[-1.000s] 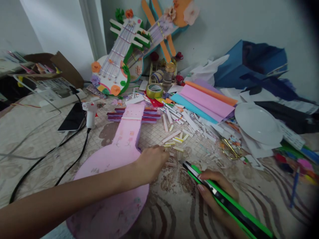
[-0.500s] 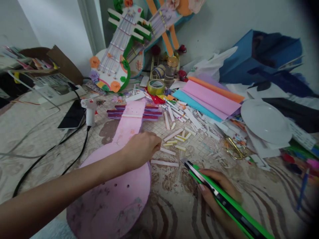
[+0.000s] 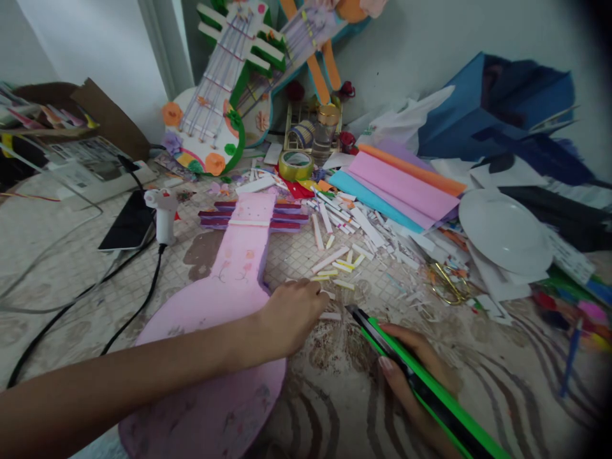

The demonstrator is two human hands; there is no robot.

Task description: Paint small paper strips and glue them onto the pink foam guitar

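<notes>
The person leans over a patterned table cover [image 3: 71,255]; the left hand [image 3: 294,312] is down on the cover at the edge of a pink foam guitar cutout [image 3: 224,306], its fingers curled close over a white paper strip [image 3: 331,315], but I cannot tell whether they really pinch it; the right hand [image 3: 415,370] is wrapped around a green utility knife [image 3: 421,376], the blade tip lying next to that strip. The pink guitar lies flat, with purple and red bars already across its head; no strings or flowers are on it, unlike the decorated guitars [image 3: 224,83] leaning at the wall, so I judge much is left. Many cut strips [image 3: 344,248] lie scattered beyond the hands; a glue gun [image 3: 162,210], a tape roll [image 3: 295,164] and scissors [image 3: 444,287] wait nearby.
</notes>
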